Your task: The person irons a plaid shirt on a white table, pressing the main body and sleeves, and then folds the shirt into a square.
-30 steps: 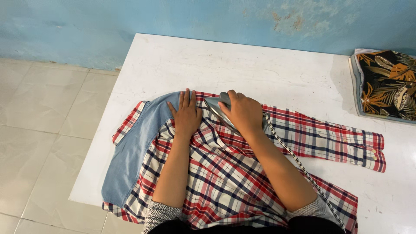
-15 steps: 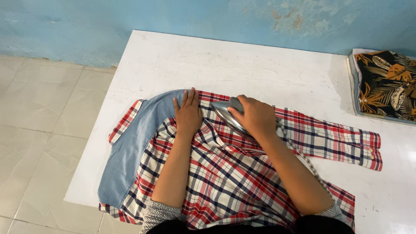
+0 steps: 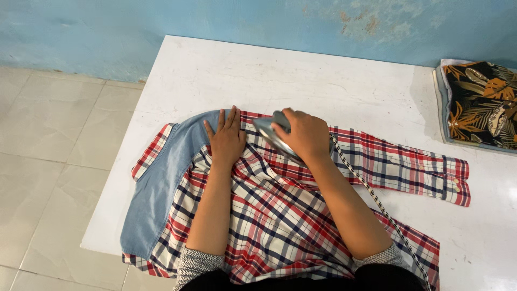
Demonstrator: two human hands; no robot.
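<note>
The right hand (image 3: 304,134) is closed around the handle of a silver-grey metal clothes iron (image 3: 272,134), whose soleplate rests on the red, white and navy plaid cotton shirt (image 3: 280,215) spread flat on the white counter (image 3: 301,75). The left hand (image 3: 226,141) lies just beside the iron, fingers spread and palm pressed flat on the cloth where the plaid meets the pale blue denim-like lining panel (image 3: 161,183) folded out to its left. To do this pressing well, I judge that the flat hand should hold the fabric taut and smooth ahead of the soleplate while staying clear of the hot metal, since the two are very close; the iron wants even strokes along the weave rather than across the creases near the wrist. The black-and-white braided power cord (image 3: 371,196) runs from the iron back along the right forearm and across the shirt body, so it could drag and wrinkle cloth or catch on the sleeve. The shirt's long plaid sleeve (image 3: 409,167) stretches away to the right of the right hand. Well beyond it, at the counter's far right edge, lies a folded black garment with orange leaf print (image 3: 482,102), apart from the work. Pale floor tiles (image 3: 48,140) lie to the left of the left hand.
</note>
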